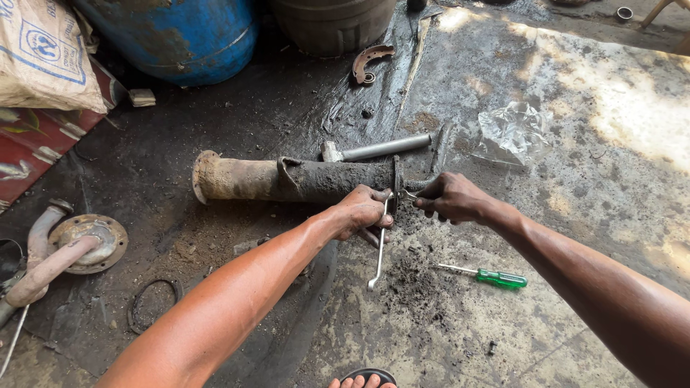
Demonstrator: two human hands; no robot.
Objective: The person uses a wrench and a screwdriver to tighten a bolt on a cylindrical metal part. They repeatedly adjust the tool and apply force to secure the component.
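Observation:
A rusty, mud-caked pipe (287,179) with flanges lies across the dirty concrete floor. My left hand (363,210) grips a bent silver wrench (380,248) at the pipe's right flange (396,179); the wrench handle hangs down toward me. My right hand (453,197) pinches a second small spanner (410,193) on the same flange from the right side. Both hands are greasy and close together at the joint.
A hammer (374,150) lies just behind the pipe. A green-handled screwdriver (492,277) lies on the floor below my right arm. A blue drum (180,36), a sack (43,54), a brake shoe (370,61), crumpled plastic (514,129) and a curved rusty flanged pipe (57,259) surround the spot.

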